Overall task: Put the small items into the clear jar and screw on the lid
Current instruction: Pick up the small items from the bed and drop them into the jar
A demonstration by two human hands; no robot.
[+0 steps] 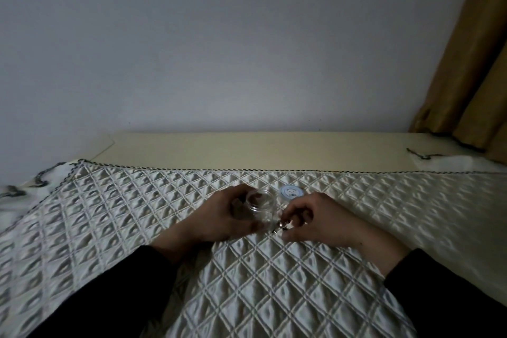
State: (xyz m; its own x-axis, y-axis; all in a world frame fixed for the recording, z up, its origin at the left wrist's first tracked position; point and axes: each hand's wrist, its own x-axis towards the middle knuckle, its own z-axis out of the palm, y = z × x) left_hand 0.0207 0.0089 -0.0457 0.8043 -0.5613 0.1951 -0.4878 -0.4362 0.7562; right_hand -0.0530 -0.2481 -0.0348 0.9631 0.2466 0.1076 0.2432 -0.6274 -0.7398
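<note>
Surface [274,282]: white quilted cloth, dim room, grey wall, tan curtain [472,63] at right.
Jar [260,204]: clear, open, tilted, left hand [219,217] wrapped around it; contents unclear.
Lid [292,192]: on cloth, just behind.
Right hand [315,218]: fingers pinching small items [281,225] beside jar.

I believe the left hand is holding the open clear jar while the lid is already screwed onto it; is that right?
Not quite: the head view shows the lid lying on the quilted cloth behind the right hand. The left hand does hold the open clear jar.
</note>
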